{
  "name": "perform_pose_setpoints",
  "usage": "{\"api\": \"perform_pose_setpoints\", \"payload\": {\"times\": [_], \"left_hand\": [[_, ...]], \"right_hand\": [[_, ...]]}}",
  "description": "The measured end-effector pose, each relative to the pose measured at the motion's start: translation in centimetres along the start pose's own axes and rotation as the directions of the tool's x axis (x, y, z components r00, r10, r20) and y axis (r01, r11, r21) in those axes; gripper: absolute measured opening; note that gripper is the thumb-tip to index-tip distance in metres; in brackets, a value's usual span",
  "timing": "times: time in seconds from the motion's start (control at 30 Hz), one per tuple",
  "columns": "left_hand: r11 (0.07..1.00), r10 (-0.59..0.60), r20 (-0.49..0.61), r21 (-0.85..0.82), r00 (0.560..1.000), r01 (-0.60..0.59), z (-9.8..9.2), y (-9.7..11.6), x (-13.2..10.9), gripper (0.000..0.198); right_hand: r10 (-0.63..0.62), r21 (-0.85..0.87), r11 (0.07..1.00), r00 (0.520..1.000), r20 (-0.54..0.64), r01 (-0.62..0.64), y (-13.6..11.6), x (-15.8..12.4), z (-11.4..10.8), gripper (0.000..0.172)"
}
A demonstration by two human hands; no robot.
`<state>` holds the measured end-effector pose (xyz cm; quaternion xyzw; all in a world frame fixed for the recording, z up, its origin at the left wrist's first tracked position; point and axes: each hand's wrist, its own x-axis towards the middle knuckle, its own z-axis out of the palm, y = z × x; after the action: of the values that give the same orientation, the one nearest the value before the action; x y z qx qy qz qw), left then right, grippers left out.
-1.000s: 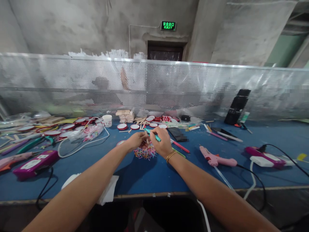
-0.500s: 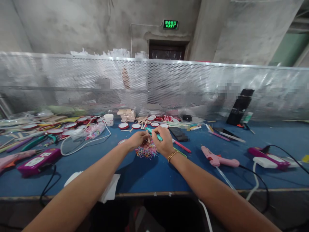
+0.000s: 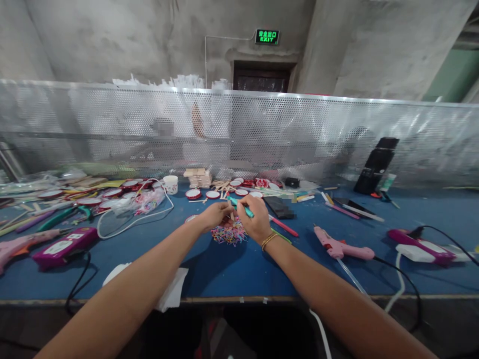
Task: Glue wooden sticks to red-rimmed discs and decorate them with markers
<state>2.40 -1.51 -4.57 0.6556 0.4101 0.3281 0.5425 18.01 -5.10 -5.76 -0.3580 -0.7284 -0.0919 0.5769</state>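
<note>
My right hand [image 3: 254, 215], with a gold bracelet at the wrist, is closed on a teal marker [image 3: 245, 210] that slants up to the left. Its tip end meets a small wooden stick [image 3: 231, 211] pinched in my left hand [image 3: 217, 216]. Both hands are close together above a pile of thin multicoloured strips [image 3: 229, 235] on the blue table [image 3: 224, 276]. A red marker [image 3: 284, 226] lies right of my right hand. Behind the hands are round red-rimmed white pieces [image 3: 193, 194] and loose wooden sticks [image 3: 223, 185].
A pink glue gun [image 3: 342, 247] and a purple power strip [image 3: 422, 245] lie at the right. Another purple strip [image 3: 65, 248] and pink glue gun [image 3: 28, 244] are at the left. A white cup [image 3: 171, 184] stands before the perforated metal screen [image 3: 273, 134]. White paper [image 3: 174, 291] lies under my left forearm.
The whole view has shifted slightly, so things appear a little further right. Both hands keep nearly the same pose, with the marker still at the stick.
</note>
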Motion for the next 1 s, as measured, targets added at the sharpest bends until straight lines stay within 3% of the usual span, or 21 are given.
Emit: {"api": "perform_pose_setpoints", "payload": {"times": [1.0], "left_hand": [[1.000,-0.013,-0.003,-0.010,1.000,0.013,0.13,0.16,-0.10,0.029]], "right_hand": [[0.022,-0.011,1.000,1.000,0.007,-0.022,0.08,-0.02,-0.02,0.011]]}}
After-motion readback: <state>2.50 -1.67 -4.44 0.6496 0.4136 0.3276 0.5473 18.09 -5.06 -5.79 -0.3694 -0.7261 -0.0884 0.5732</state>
